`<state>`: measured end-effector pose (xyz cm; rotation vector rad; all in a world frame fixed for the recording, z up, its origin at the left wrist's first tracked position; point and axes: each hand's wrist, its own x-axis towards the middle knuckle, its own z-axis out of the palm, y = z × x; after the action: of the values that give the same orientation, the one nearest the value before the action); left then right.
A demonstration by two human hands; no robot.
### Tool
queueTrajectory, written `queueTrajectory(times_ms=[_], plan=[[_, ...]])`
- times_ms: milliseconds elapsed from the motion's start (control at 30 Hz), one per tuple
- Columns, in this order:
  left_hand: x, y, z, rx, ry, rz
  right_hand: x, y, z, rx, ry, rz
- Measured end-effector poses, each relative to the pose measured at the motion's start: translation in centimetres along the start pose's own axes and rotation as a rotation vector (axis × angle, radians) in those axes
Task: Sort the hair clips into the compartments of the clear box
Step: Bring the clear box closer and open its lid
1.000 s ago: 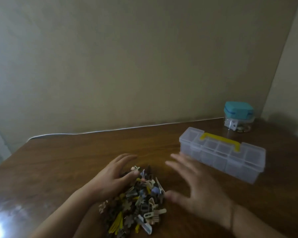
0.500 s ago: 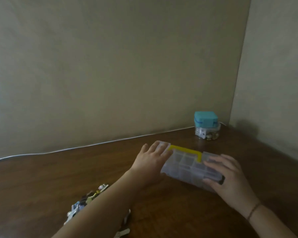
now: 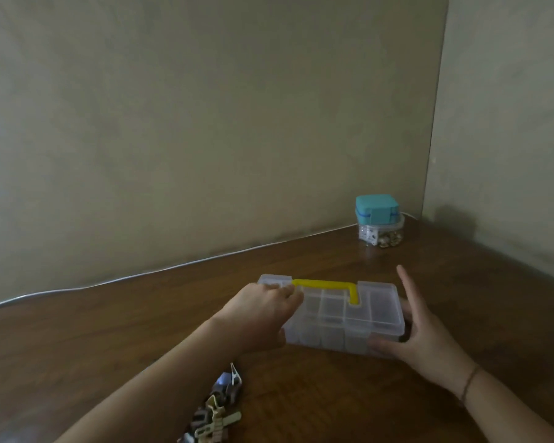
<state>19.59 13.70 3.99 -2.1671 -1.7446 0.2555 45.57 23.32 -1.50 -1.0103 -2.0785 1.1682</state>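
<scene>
The clear box (image 3: 362,318) with a yellow handle (image 3: 328,285) lies on the brown wooden table, lid closed, its compartments visible through the lid. My left hand (image 3: 261,310) grips its left end, fingers over the lid. At the right end, my right hand (image 3: 419,334) holds the box, thumb on the front wall and fingers raised along the side. A pile of mixed hair clips (image 3: 216,407) lies near the bottom edge, partly hidden by my left forearm.
A small clear jar with a teal lid (image 3: 378,220) stands at the back right corner of the table. A white cable (image 3: 141,276) runs along the wall at the table's far edge. Walls close off the back and right.
My hands left the clip pile and took hold of the clear box. The box has since come nearer and turned so its long side faces me.
</scene>
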Motion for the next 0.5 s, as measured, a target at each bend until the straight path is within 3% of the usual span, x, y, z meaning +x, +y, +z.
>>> queueTrajectory(times_ms=[233,367,433,500], plan=[[0.2,0.0,-1.9,0.002,-0.108,0.008,0.5,0.4,-0.5,-0.035,-0.046,-0.024],[-0.3,0.3,-1.4,-0.002,-0.021,-0.033,0.4,0.7,-0.3,-0.088,-0.034,-0.055],[-0.3,0.7,-1.1,-0.039,0.056,-0.080,0.2,1.0,0.0,-0.188,0.017,-0.088],[0.5,1.5,-0.7,-0.093,0.083,-0.100,0.2,0.8,0.0,-0.463,0.167,-0.231]])
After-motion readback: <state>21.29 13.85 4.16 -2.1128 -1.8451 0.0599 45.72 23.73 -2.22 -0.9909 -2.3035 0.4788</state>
